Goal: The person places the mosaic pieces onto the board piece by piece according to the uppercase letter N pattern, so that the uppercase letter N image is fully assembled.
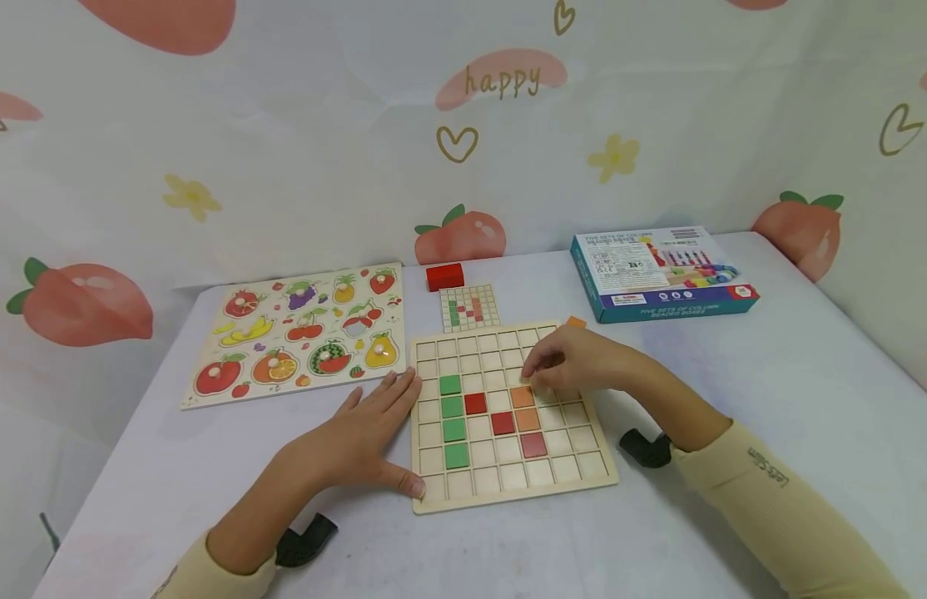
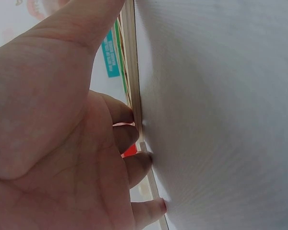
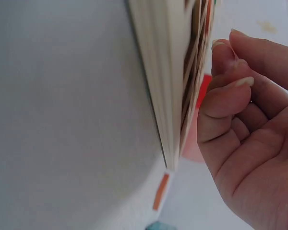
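A wooden grid board (image 1: 514,492) lies in the middle of the table in the head view. Several green tiles (image 1: 453,429) form a column on its left. Red tiles (image 1: 503,423) step down diagonally toward two orange tiles (image 1: 527,418) stacked in one column. My left hand (image 1: 366,441) rests along the board's left edge, fingers extended, thumb at the near corner. Above the upper orange tile, my right hand (image 1: 576,362) has its fingers curled and tips close together. The right wrist view shows these bent fingers (image 3: 225,103), but whether something thin is between them is hidden.
A small pattern card (image 1: 469,309) lies just behind the board, with a red block (image 1: 444,277) behind it. Another orange tile (image 1: 576,322) lies by the far right corner. The fruit puzzle (image 1: 284,333) is at left; a bead game box (image 1: 661,274) stands back right.
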Action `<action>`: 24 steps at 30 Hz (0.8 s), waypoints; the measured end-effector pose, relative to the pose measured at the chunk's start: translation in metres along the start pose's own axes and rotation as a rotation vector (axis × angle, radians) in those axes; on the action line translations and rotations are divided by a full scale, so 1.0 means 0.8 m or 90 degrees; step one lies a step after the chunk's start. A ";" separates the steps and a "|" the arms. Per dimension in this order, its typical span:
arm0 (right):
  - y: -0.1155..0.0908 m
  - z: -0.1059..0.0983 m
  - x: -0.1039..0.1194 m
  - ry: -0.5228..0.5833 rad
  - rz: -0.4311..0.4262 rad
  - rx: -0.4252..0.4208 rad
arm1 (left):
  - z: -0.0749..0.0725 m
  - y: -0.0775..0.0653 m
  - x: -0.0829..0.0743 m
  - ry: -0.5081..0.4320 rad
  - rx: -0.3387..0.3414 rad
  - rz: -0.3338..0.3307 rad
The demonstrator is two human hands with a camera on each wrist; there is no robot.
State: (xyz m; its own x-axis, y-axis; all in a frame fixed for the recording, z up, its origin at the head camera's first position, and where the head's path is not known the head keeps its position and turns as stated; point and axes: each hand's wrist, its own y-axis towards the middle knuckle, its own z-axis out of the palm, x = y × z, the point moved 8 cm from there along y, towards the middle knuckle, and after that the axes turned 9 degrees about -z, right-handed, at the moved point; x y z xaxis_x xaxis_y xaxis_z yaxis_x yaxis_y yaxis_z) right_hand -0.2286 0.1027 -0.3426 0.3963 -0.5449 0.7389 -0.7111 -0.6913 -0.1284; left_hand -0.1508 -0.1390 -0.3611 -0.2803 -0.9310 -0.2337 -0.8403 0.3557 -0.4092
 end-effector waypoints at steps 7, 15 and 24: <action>-0.015 -0.056 -0.032 -0.137 0.076 -0.136 | 0.000 -0.001 0.001 0.003 -0.001 0.002; -0.027 -0.063 -0.062 -0.133 0.143 -0.062 | -0.002 -0.001 0.002 0.002 -0.007 0.004; -0.035 -0.068 -0.067 -0.145 0.151 -0.050 | 0.002 0.002 0.002 0.001 -0.004 0.006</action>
State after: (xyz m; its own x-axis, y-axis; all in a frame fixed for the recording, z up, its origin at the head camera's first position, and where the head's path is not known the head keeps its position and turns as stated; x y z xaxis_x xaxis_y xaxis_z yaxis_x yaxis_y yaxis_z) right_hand -0.2614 0.1770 -0.3431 0.3269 -0.7845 0.5269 -0.8383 -0.4982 -0.2217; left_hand -0.1521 -0.1398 -0.3632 -0.2890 -0.9279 -0.2354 -0.8408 0.3636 -0.4011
